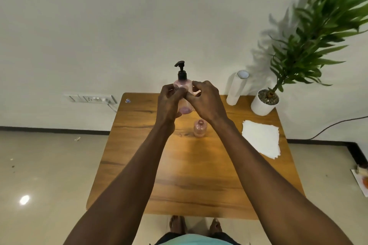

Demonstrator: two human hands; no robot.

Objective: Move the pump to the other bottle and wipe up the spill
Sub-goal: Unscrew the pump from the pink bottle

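While both hands reach forward over the wooden table [179, 175], left hand [169, 103] and right hand [207, 101] clasp the pink pump bottle [184, 83], black pump [181, 70] on top, small open bottle [200, 128] standing nearer, white napkins [260, 138] to the right.

Near half of table [179, 185] was left bare, open to approach from the front edge. Small bottle [200, 128] stood mid-table, just behind the arms' crossing line. Right edge was taken by napkins [260, 139]; far right corner was blocked by roll [237, 87] and plant pot [263, 102]. Far left corner was clear but for a small object [128, 101].
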